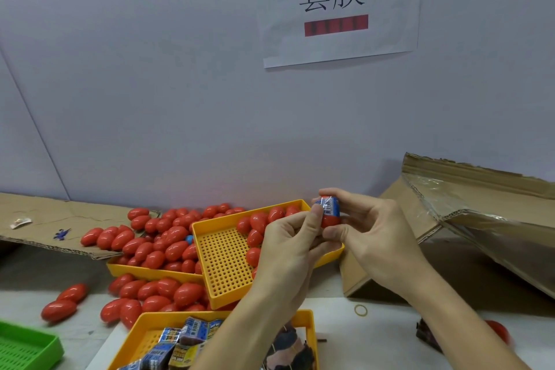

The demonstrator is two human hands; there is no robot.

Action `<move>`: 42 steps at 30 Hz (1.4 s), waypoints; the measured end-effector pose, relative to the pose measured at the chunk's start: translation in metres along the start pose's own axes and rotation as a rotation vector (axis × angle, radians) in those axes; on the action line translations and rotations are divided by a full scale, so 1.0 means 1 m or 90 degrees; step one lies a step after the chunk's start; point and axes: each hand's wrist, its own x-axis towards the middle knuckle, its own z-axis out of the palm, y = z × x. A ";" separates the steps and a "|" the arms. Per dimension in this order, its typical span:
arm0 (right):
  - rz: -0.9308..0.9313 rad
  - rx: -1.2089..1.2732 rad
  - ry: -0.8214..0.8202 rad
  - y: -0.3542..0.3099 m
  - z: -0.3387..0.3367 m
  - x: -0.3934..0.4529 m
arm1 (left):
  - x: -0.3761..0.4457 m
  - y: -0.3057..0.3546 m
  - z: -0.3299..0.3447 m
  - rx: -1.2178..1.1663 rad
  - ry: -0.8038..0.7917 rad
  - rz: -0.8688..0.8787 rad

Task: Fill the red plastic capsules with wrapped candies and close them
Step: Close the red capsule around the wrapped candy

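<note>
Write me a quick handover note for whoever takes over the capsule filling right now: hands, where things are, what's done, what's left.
Right hand grips a red capsule half with a wrapped candy sticking out of its top. Left hand pinches the candy, pressing it in.
Supply: wrapped candies in the near yellow tray. Closed red capsules lie in the perforated yellow tray, in the tray behind it, and loose on the table.
Done: many capsules look closed.
Left: seat this candy, cap the capsule, set it with the rest, carry on.
</note>
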 end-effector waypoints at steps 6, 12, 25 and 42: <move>-0.015 -0.012 0.006 0.000 0.001 0.000 | 0.001 -0.001 -0.002 0.030 -0.004 0.033; -0.020 -0.006 -0.003 -0.001 -0.002 0.000 | -0.001 0.000 -0.001 0.012 -0.020 0.007; -0.050 -0.043 -0.064 0.000 0.000 0.000 | -0.001 0.007 -0.002 -0.007 -0.087 -0.067; -0.011 0.113 -0.069 0.006 0.005 0.000 | 0.003 0.012 -0.006 -0.019 0.017 -0.052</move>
